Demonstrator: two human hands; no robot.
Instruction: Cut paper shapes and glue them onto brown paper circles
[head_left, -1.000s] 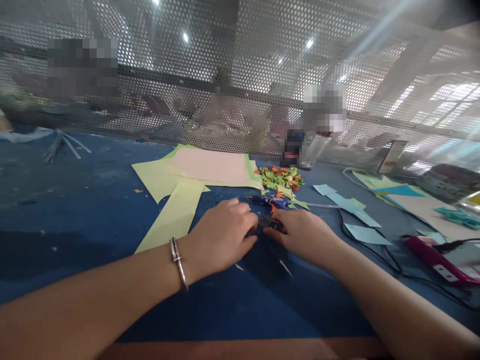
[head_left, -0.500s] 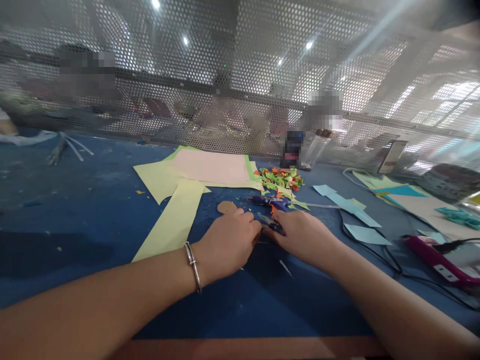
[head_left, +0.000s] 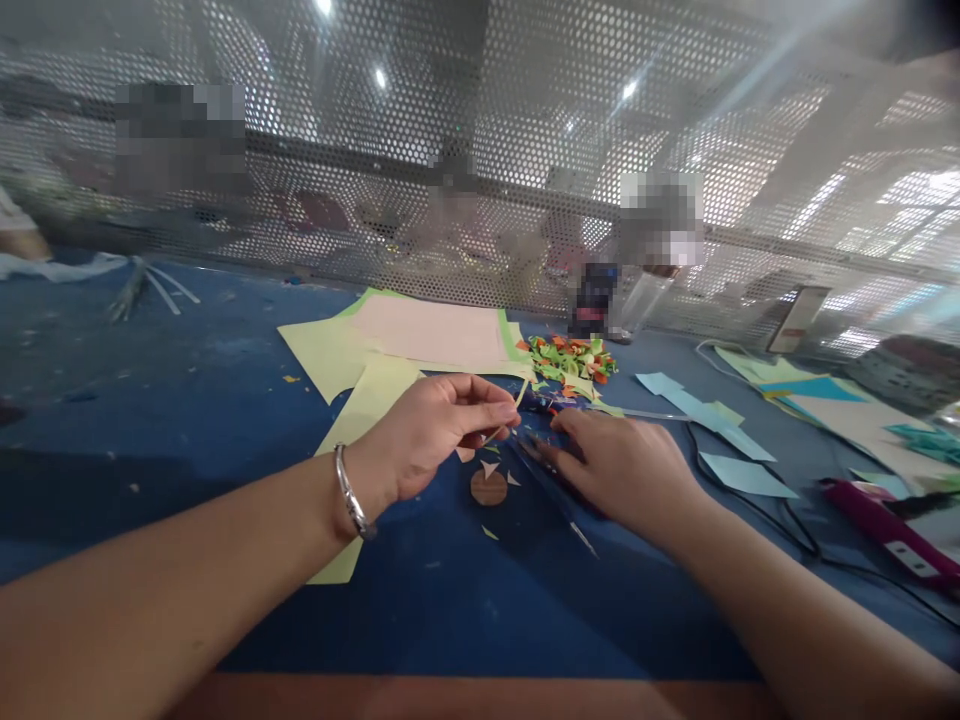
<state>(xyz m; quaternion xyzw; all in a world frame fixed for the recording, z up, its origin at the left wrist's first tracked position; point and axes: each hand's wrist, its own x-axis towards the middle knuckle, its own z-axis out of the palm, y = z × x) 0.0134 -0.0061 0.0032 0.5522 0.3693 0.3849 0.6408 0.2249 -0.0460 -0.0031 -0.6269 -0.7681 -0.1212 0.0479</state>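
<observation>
The left hand (head_left: 435, 428) pinches a pale-yellow paper strip (head_left: 523, 391) just beside the scissors (head_left: 529, 449) gripped in the right hand (head_left: 628, 458), so blades closing too near the left fingertips could nick them or slice the strip askew.

thin strip (head_left: 523, 393) in my left grip (head_left: 435, 432): looks like matt paper. my bracelet (head_left: 349, 492): smooth, glossy metal. disc (head_left: 489, 488): wood-like, matt. stacked sheets (head_left: 435, 335): matt paper. table (head_left: 465, 630): matt, scuffed. screen (head_left: 420, 100): perforated, metal-looking. power strip (head_left: 889, 528): smooth plastic.
</observation>
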